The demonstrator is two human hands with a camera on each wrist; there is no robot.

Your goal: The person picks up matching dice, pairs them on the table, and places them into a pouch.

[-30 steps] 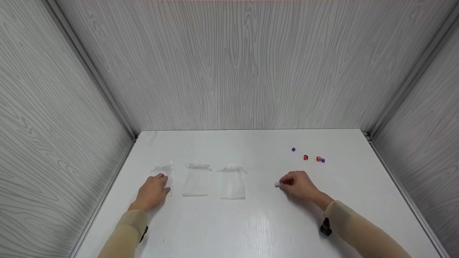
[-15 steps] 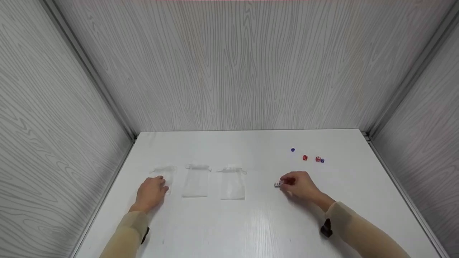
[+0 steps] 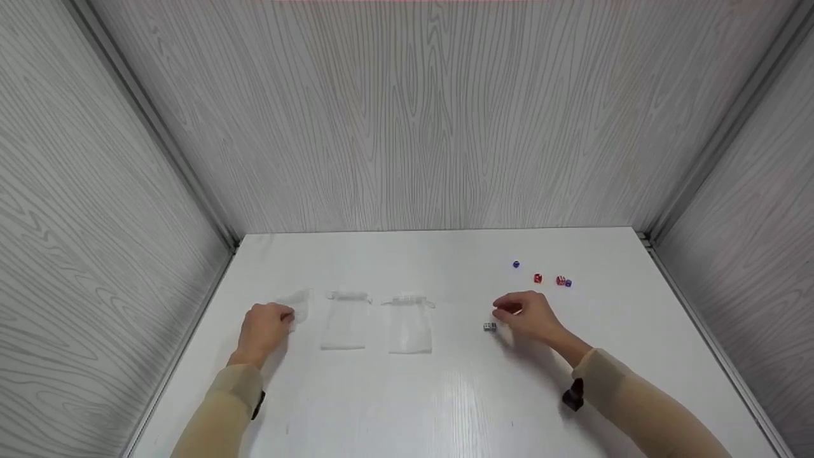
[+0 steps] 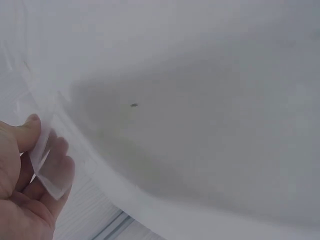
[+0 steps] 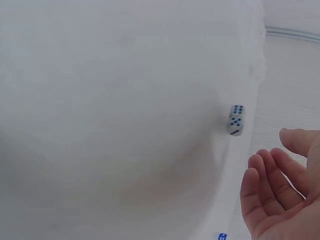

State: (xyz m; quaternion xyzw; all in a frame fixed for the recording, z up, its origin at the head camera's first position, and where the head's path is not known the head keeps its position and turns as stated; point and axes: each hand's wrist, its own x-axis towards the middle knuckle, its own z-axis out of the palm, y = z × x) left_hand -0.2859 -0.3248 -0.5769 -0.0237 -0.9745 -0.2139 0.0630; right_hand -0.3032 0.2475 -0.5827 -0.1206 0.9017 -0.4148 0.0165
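My left hand [image 3: 264, 327] pinches a sheer white drawstring pouch [image 3: 301, 305] between thumb and fingers at the left of the table. In the left wrist view the thin fabric [image 4: 50, 170] folds over the fingers. My right hand [image 3: 531, 315] holds nothing; its fingers are loosely bent, thumb apart, just above and right of two white dice [image 3: 489, 327]. Those dice sit side by side, and the right wrist view shows dark blue pips on the white dice [image 5: 236, 120], clear of the fingers.
Two more sheer pouches lie flat, a middle pouch [image 3: 345, 321] and a right pouch [image 3: 410, 326]. Farther back right are a blue die [image 3: 516, 264], a red die [image 3: 538, 278], and another red die [image 3: 561, 280] beside a small blue die [image 3: 568, 284]. Panels enclose the table's back and sides.
My right hand has let go of the white dice and risen slightly away. The left hand has gone from resting on the left pouch to pinching it, bending its fabric up.
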